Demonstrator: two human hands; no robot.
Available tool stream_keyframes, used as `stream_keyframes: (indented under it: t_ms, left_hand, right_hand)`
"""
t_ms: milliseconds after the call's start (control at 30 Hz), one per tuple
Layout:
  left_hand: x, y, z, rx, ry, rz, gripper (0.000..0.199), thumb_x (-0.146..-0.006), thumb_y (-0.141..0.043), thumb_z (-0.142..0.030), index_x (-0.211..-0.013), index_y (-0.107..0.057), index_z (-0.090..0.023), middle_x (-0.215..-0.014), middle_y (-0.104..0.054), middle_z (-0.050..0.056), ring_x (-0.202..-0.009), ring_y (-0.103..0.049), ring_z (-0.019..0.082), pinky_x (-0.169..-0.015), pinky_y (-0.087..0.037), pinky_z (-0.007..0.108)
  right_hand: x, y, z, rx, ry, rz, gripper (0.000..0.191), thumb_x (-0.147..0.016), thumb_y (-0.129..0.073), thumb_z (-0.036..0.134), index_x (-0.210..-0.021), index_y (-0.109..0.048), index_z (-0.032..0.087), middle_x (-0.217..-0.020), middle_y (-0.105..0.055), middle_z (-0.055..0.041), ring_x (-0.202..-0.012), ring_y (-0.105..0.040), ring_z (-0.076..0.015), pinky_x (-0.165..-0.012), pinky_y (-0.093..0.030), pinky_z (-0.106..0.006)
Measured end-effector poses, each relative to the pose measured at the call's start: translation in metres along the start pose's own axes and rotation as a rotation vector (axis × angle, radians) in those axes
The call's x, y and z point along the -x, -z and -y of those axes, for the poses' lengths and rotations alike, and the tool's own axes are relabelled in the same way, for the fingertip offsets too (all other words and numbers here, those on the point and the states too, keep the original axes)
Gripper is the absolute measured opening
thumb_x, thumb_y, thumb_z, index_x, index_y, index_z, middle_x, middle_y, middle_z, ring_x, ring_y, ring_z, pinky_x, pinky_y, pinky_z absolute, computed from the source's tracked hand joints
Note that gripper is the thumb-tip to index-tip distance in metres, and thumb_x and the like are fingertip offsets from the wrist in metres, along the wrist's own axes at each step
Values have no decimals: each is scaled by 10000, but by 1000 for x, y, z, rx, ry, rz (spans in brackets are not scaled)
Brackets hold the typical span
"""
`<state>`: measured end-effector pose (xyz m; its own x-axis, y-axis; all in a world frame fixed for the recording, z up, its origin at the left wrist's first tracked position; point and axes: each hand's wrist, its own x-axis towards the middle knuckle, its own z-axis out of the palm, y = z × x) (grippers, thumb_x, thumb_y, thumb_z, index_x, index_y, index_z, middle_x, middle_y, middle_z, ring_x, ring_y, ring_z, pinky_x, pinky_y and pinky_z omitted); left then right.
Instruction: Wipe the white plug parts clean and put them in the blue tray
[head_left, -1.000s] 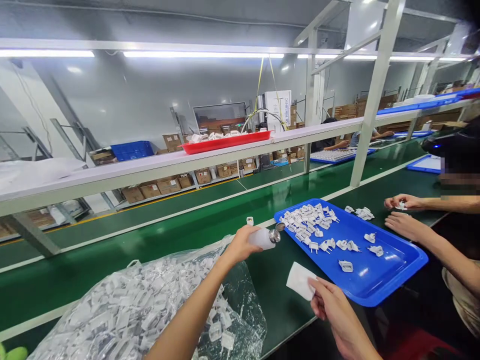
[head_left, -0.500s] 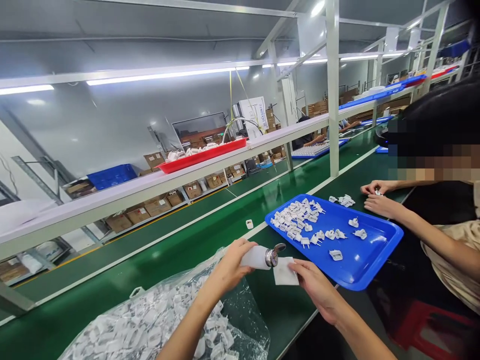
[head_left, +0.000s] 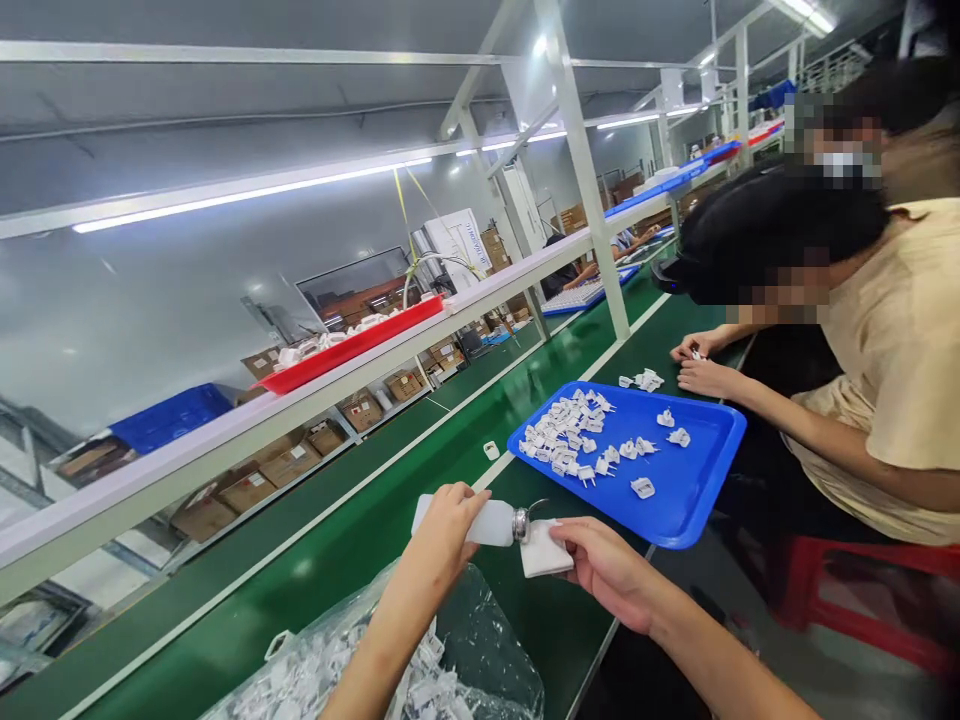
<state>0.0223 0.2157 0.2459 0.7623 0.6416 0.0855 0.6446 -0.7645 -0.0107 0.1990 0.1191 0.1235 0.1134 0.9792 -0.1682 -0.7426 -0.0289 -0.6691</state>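
My left hand is wrapped round a white plastic bottle with a metal top, tipped on its side. The bottle's small lid is flipped open, and its mouth meets a folded white cloth. My right hand pinches that cloth by its right edge between thumb and fingers. Below my left forearm lies a clear plastic bag full of white plastic parts. Just beyond my right hand, a blue tray carries many white plug pieces with pins.
A single white part lies on the green bench. To the right, a co-worker's hands handle a small white piece beside a little pile of parts. A red tray sits on the shelf above. A red stool stands at right.
The view has swung to the right. The bottle has come down against the cloth, its mouth now at the cloth's upper left edge. Both hands keep their hold.
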Motion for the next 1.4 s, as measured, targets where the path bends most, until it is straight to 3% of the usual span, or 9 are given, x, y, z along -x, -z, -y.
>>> stream_keyframes:
  t_ms: [167,367,733,1100,1400]
  left_hand:
    - [-12,12,-9,-151,-56,14,613,-717,-663,-9,-1262,-669,-289,-1203,-659,86,-1144,-577,322,-983,-445,447]
    - [-22,16,-14,-240,-129,55,600,-713,-639,-5,-1245,-660,-282,-1185,-656,76,-1112,-583,292,-964,-459,400]
    - [-29,21,-30,-433,-93,132,457,-699,-677,-46,-1115,-679,-238,-1106,-671,80,-1073,-606,307,-853,-442,386]
    - [-35,27,-41,-415,-109,225,417,-675,-693,-69,-1083,-687,-156,-1138,-670,122,-1088,-598,320,-834,-435,406]
    - [-33,22,-32,-328,-84,212,444,-667,-681,-71,-1098,-672,-179,-1119,-663,97,-1101,-588,296,-868,-432,397]
  right_hand:
    - [-4,2,1,16,27,80,154,-956,-662,293,-963,-687,140,-918,-722,-25,-818,-692,-161,-780,-565,-347]
    - [-9,4,1,44,60,106,246,-978,-638,383,-1046,-671,149,-984,-703,-34,-814,-684,-159,-753,-581,-351]
    - [-10,6,0,74,64,112,272,-980,-631,397,-1098,-662,154,-1040,-697,-48,-857,-686,-173,-773,-583,-368]
    - [-14,8,-3,88,38,86,285,-979,-632,395,-1132,-655,157,-1070,-692,-54,-872,-684,-178,-777,-584,-372]
    - [-16,9,-8,82,45,52,293,-979,-631,400,-1146,-651,159,-1082,-690,-57,-874,-683,-179,-774,-584,-372]
